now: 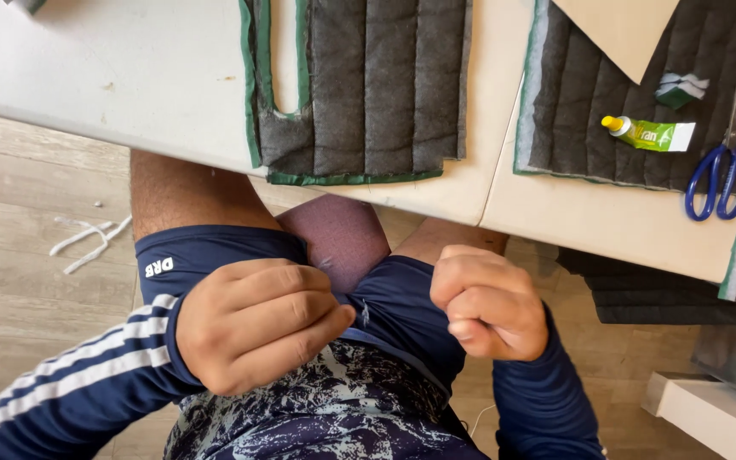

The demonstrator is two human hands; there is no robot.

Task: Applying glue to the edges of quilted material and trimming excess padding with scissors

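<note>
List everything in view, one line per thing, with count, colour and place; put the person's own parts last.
table: one, white, across the top.
quilted fabric panel: one, grey with green edging, top centre on the table.
second quilted panel: one, grey with green edging, top right on the table.
cardboard sheet: one, tan, on the second panel.
glue tube: one, green with yellow cap, on the second panel.
scissors: one pair, blue handles, right of the tube.
fabric scrap: one, green and white, above the tube.
white strips: a few, on the wooden floor, left.
seat cushion: one, purple, between the thighs.
left hand: closed, at the lap.
right hand: fisted, at the lap.
</note>
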